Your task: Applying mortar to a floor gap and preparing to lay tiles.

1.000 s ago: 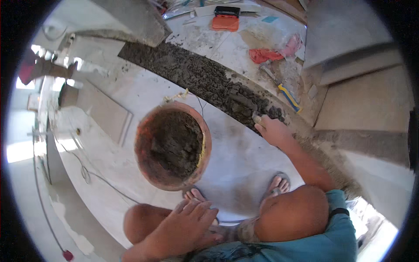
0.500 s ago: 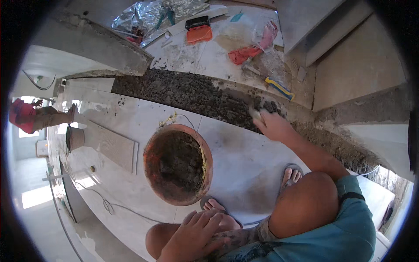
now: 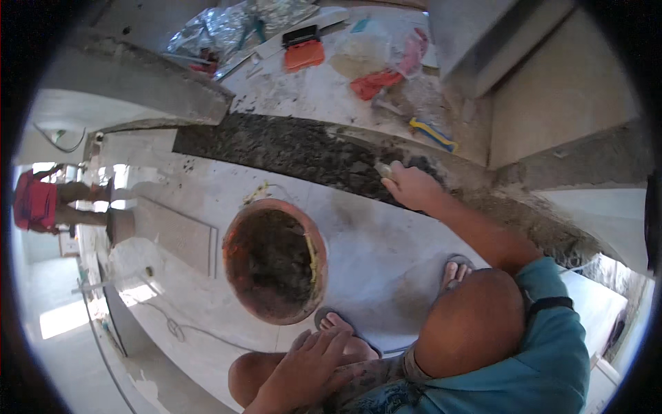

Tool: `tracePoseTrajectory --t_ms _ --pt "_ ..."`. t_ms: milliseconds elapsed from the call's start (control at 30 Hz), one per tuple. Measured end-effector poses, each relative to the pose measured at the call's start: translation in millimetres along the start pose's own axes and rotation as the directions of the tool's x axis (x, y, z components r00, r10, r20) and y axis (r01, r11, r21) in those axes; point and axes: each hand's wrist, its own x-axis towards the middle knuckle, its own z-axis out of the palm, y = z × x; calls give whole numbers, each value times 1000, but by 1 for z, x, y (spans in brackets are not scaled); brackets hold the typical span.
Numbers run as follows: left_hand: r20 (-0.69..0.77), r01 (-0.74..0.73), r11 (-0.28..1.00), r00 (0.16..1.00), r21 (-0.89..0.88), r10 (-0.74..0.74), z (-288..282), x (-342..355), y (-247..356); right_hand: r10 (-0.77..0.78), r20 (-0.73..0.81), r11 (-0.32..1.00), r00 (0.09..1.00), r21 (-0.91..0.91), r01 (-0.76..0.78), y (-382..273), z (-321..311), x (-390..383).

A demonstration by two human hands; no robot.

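Grey mortar [image 3: 296,148] is lying in a long dark strip between the pale floor tiles [image 3: 386,255] and the rough concrete beyond, and we are working at its right-hand end. Our right hand [image 3: 408,186] is reaching out to the strip, fingers curled together around a small pale tool [image 3: 384,168]; we are judging it a trowel or a float, but it is too small to tell. Our left hand [image 3: 310,362] is resting flat on our left knee, fingers spread apart and holding nothing.

Near our feet, an orange basin [image 3: 274,259] is sitting on the tiles, well apart from the strip, and it is showing dark mortar across its bottom, so we are judging that material is left for more filling.

Most of the strip is looking filled and roughly levelled to the left. Right of our hand the bed is looking coarser and thinner, so that stretch is probably awaiting work. Beyond the strip, an orange case [image 3: 303,54], red gloves [image 3: 372,84] and a yellow-and-blue tool [image 3: 433,134] are lying unused.
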Motion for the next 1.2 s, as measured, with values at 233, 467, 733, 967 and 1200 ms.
tracePoseTrajectory --t_ms 233,467,733,967,1200 --pt "64 132 986 990 -101 -126 -14 5 16 47 -92 998 995 39 -44 9 -1 -10" --pt "-11 119 993 993 -5 -119 -11 9 12 13 -147 999 989 -29 -17 21 -22 4" --pt "30 135 988 991 -69 -133 -10 6 10 49 -45 983 998 -174 -57 48 1 25" --pt "50 76 995 996 -63 -73 -5 11 3 36 25 999 999 -25 -35 12 21 9" --pt "-7 155 987 988 -47 -155 -12 12 6 -45 -6 999 999 -9 44 10 23 -13"
